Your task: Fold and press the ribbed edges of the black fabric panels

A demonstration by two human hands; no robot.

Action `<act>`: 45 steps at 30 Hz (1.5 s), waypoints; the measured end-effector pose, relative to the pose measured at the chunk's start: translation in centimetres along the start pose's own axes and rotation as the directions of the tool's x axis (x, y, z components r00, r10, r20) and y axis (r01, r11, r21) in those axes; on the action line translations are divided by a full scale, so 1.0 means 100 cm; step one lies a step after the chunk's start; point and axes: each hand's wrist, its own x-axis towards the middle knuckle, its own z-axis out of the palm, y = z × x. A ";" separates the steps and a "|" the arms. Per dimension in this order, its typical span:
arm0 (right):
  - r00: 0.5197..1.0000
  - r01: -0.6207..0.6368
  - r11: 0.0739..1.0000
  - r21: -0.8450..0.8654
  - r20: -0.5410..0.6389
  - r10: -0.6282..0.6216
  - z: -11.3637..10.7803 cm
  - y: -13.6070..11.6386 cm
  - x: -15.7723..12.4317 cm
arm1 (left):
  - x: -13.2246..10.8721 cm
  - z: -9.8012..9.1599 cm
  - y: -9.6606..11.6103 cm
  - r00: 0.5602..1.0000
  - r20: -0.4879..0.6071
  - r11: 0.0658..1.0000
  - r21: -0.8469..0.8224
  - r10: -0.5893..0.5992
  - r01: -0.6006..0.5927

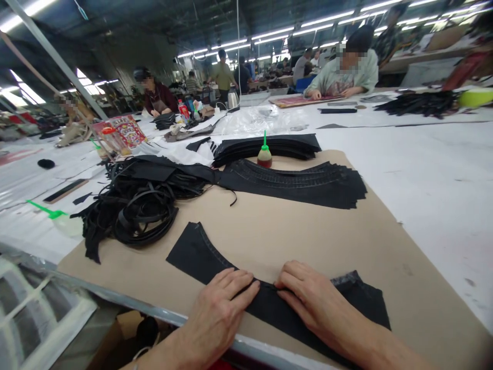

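Note:
A curved black piece (192, 254) lies across the brown sheet near the table's front edge. My left hand (225, 303) rests on its middle, with the fingers pressed together at the inner curved edge. Just to the right, my right hand (308, 293) pinches that same edge between thumb and fingers. A narrow gap separates the two hands. Part of the piece is hidden under the hands and right forearm. Beyond it lie overlapping curved black pieces (292, 182) and a small bottle (264, 155) with a green nozzle.
Coiled black strips (146, 216) lie at the left beside a second green-tipped bottle (65, 221). A stack of black pieces (269, 146) sits at the back. Several people work across the white table (416, 159).

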 end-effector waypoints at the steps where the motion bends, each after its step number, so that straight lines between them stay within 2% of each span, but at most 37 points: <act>1: 1.000 -0.003 1.000 -0.007 -0.001 0.003 0.000 0.000 -0.001 | 0.000 -0.003 -0.002 1.000 0.001 1.000 -0.012 0.004 -0.004; 6: 1.000 0.001 1.000 -0.007 -0.012 -0.001 0.003 -0.002 -0.003 | 0.010 -0.010 -0.001 0.998 0.008 0.988 -0.139 -0.068 0.069; 10: 1.000 -0.004 1.000 -0.008 -0.031 0.004 0.004 -0.003 -0.005 | 0.023 0.001 0.012 0.974 0.020 0.941 -0.255 -0.226 0.223; 12: 1.000 -0.004 1.000 -0.013 -0.029 0.003 0.004 -0.003 -0.005 | 0.029 0.007 0.018 0.969 0.061 0.926 -0.285 -0.241 0.248; 16: 1.000 0.003 1.000 0.000 -0.030 -0.003 0.004 -0.002 -0.005 | 0.030 0.012 0.023 0.981 0.098 0.954 -0.232 -0.170 0.188; 21: 0.999 0.011 1.000 0.001 -0.032 -0.011 0.002 0.002 -0.010 | 0.013 0.014 0.022 1.000 0.026 0.998 -0.064 0.011 -0.010; 26: 0.999 0.019 0.999 -0.026 -0.028 -0.020 -0.005 0.007 -0.019 | 0.006 0.008 0.016 0.995 0.028 0.995 -0.010 0.096 -0.096; 31: 1.000 0.022 0.997 -0.074 0.004 -0.021 -0.006 0.006 -0.023 | 0.010 -0.003 0.007 0.997 0.031 0.992 -0.114 0.067 -0.063; 36: 1.000 0.029 0.993 -0.111 -0.003 -0.029 -0.005 0.003 -0.024 | 0.023 0.001 0.019 0.989 0.030 0.965 -0.215 -0.147 0.150; 38: 0.999 0.039 0.991 -0.129 -0.011 -0.041 -0.005 0.003 -0.024 | 0.030 0.007 0.027 0.983 0.038 0.954 -0.234 -0.182 0.186; 42: 0.996 0.071 0.986 -0.151 -0.043 -0.078 -0.004 0.004 -0.027 | 0.035 0.015 0.037 0.987 0.097 0.964 -0.220 -0.130 0.148; 45: 0.993 0.088 0.982 -0.164 -0.068 -0.101 -0.003 0.007 -0.029 | 0.026 0.020 0.037 0.998 0.054 0.991 -0.127 -0.031 0.037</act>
